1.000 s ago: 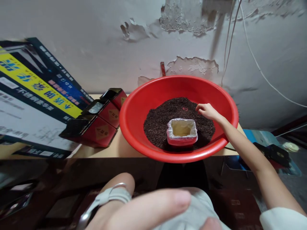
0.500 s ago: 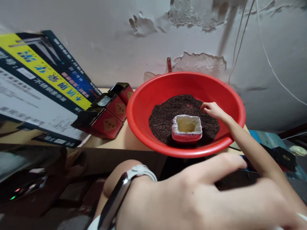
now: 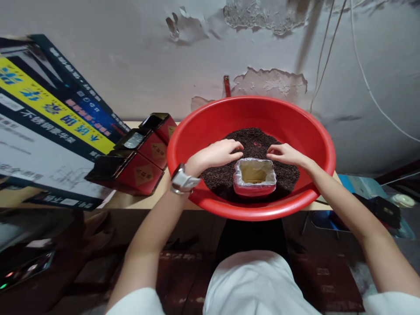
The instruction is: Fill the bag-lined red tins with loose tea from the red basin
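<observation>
A wide red basin [image 3: 297,202] holds a heap of dark, dry, loose tea-like leaves [image 3: 256,133]. Near its front wall stands an upright red square tin [image 3: 254,190]. A clear plastic bag [image 3: 274,177] lines the tin and folds over its rim; a yellowish inside shows through. My left hand [image 3: 219,153], with a white-strapped watch at the wrist, hovers over the leaves left of and behind the tin, thumb and fingers apart. On the other side, my right hand [image 3: 285,154] is behind and right of the tin, fingers slightly curled and apart. Neither holds anything visible.
Several black-and-red tins [image 3: 142,173] stand left of the basin on the pale table [image 3: 170,199]. A large printed box [image 3: 49,127] leans behind them. The peeling wall [image 3: 147,65] is close behind. Cords [image 3: 361,70] hang at the right, above a dark box [image 3: 387,211].
My left hand has swung from close before the camera forward into the basin, beside the tin. My right hand has shifted slightly and its fingers have opened. The view has moved a little.
</observation>
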A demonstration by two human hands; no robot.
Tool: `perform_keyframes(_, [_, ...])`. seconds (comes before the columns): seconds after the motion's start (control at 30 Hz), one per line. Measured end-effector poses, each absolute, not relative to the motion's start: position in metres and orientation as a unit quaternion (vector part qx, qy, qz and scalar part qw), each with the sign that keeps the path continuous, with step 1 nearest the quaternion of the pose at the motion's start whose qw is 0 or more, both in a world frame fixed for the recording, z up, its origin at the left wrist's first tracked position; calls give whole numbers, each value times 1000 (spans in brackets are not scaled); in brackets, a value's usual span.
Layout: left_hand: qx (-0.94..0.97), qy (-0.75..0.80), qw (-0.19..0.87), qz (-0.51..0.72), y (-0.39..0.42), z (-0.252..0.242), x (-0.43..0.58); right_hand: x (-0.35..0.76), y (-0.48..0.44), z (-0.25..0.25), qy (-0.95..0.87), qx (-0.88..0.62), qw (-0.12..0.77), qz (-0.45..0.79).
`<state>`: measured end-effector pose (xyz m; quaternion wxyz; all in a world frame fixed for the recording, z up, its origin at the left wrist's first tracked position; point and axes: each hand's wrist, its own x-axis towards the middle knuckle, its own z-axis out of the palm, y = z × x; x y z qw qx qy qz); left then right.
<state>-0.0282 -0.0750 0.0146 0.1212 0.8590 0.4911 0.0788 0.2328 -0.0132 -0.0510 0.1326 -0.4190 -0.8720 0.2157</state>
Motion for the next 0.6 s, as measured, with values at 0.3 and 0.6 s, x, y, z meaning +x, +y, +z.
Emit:
perform_keyframes(0.3, [866,435,242,-34,-7,-36,-20,226,-20,-57,-869,-400,80,281])
perform_keyframes(0.6, [811,573,90,-81,12,-64,-48,218,-12,-47,-870,-442,188,112])
